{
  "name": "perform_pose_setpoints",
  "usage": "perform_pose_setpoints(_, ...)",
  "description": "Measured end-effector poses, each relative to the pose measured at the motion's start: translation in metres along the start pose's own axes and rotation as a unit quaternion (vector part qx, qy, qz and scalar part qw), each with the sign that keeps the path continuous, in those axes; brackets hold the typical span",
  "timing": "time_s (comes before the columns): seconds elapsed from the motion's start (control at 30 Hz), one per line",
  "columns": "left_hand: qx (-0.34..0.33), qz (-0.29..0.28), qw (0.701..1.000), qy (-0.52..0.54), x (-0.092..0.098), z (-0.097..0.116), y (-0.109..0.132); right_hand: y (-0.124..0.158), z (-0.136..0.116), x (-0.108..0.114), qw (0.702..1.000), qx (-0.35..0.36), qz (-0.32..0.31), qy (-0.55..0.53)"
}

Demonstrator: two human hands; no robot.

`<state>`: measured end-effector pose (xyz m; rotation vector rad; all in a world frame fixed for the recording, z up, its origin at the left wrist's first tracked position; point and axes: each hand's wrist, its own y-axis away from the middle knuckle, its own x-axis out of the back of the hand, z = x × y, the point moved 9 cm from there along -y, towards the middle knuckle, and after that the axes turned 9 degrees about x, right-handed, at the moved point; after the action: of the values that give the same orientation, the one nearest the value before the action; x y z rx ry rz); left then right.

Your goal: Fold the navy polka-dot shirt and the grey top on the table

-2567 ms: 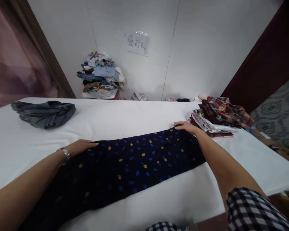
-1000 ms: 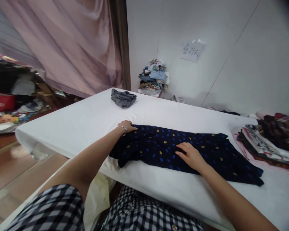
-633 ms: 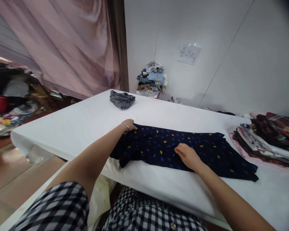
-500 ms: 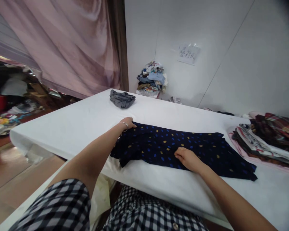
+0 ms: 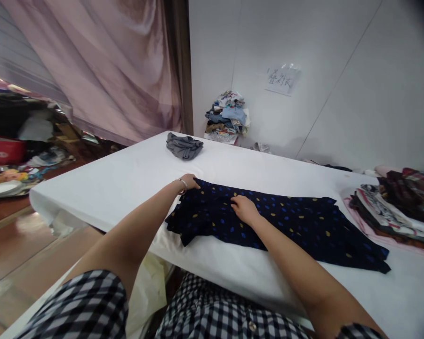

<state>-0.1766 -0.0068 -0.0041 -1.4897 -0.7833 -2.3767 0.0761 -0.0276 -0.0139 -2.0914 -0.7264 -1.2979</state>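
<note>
Resting palm-down with fingers together and flat, the right hand (image 5: 244, 208) lies on the dark navy garment (image 5: 296, 226), on its left half, gripping nothing; the cloth spreads away from under the fingers to the right as a long band dotted with blue and yellow spots. At the garment's far left corner the left hand (image 5: 188, 181) touches the top edge, its fingers curled down onto the fabric; whether they pinch the cloth or only press it cannot be told from here. A thin bracelet (image 5: 182, 183) circles that wrist. The two hands are near one another, both on the same end of the one spotted garment, which lies flat near the front edge of the white table (image 5: 127, 174), its left end bunched into a few folds below the left hand. Farther back on the table sits one crumpled grey garment (image 5: 184, 146), well apart from the hands. At the right edge of the table is one stack of folded clothes (image 5: 391, 207), plaid on top, just beyond the navy garment's right end. Against the white wall stands one more pile of clothes (image 5: 228, 117), with one paper sign (image 5: 281, 79) fixed above it. A pink curtain (image 5: 102, 70) hangs at the left.
</note>
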Motion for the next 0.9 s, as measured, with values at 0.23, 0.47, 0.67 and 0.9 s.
perform_pose_setpoints(0.23, 0.002, -0.002, 0.998, 0.063, -0.007, -0.006, -0.007, 0.026, -0.037, -0.009, 0.986, 0.156, -0.061, -0.023)
perform_pose_setpoints(0.47, 0.004, 0.031, 0.995, 0.097, 0.015, -0.013, 0.001, 0.037, -0.045, -0.006, 0.987, 0.149, 0.011, -0.061)
perform_pose_setpoints(0.67, -0.03, 0.129, 0.982, 0.137, 0.041, -0.042, 0.08, 0.044, -0.038, -0.012, 0.986, 0.126, 0.041, -0.099)
perform_pose_setpoints(0.9, -0.095, 0.116, 0.988, 0.043, -0.035, -0.058, 0.196, 0.048, -0.032, -0.012, 0.98, 0.125, 0.081, -0.13)
